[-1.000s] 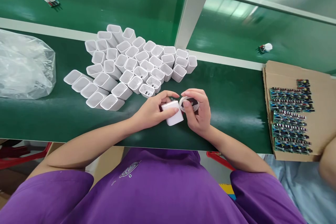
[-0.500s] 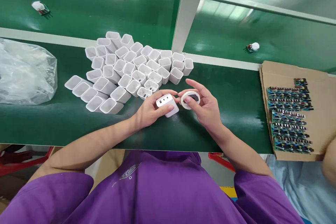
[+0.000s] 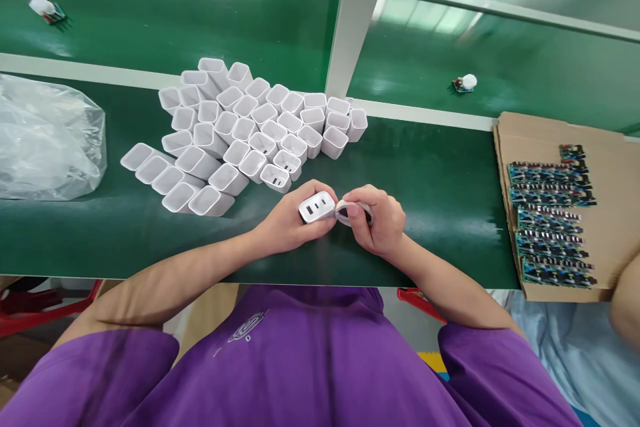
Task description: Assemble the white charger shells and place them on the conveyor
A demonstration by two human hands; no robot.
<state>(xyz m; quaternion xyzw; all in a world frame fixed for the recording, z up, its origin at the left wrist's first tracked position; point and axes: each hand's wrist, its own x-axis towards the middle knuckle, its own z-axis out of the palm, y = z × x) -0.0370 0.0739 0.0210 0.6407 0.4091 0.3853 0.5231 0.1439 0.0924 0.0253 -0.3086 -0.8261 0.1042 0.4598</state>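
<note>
My left hand [image 3: 289, 221] is closed around a white charger housing [image 3: 317, 207], its face with the port slots turned up toward me. Between the thumb and fingers of my right hand [image 3: 381, 219] is a small roll of white tape [image 3: 342, 212], tilted partly on edge. The tape roll meets the right side of the charger housing; whether a strip is stuck there cannot be made out. Both hands are just above the green bench [image 3: 425, 213], near its front edge.
Several open white housings [image 3: 227, 123] stand packed together behind my left hand. At the far left lies a clear plastic bag [image 3: 50, 140]. On the right, cardboard [image 3: 613, 213] carries rows of circuit boards [image 3: 555, 240], beside another person's arm [image 3: 627, 303].
The charger housing has turned so its port face points more upward. My right hand has moved slightly down and closed tighter, tilting the tape roll against the housing.
</note>
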